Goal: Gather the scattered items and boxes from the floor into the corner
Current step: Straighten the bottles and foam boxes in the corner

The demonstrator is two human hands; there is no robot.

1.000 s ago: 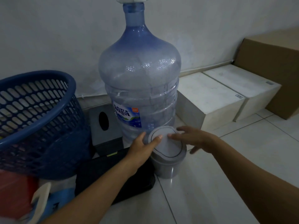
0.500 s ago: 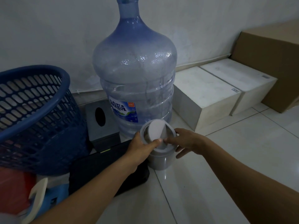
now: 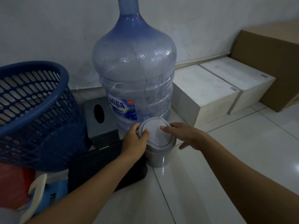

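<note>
One bin [image 3: 159, 156], 6 o'clock of one water jug [image 3: 134, 70]: left hand [image 3: 134, 143] grip holds its rim; right hand [image 3: 186, 136] grip wide, touching lid.

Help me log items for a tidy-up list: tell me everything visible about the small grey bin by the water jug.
The small grey bin is a round, matte, plastic-looking tub standing upright on the tiled floor in front of the water jug, beside a black bag. Its paler flap lid lies shut and level. The left hand grips the rim, thumb on top; the right hand rests straight fingertips on the lid.
</note>
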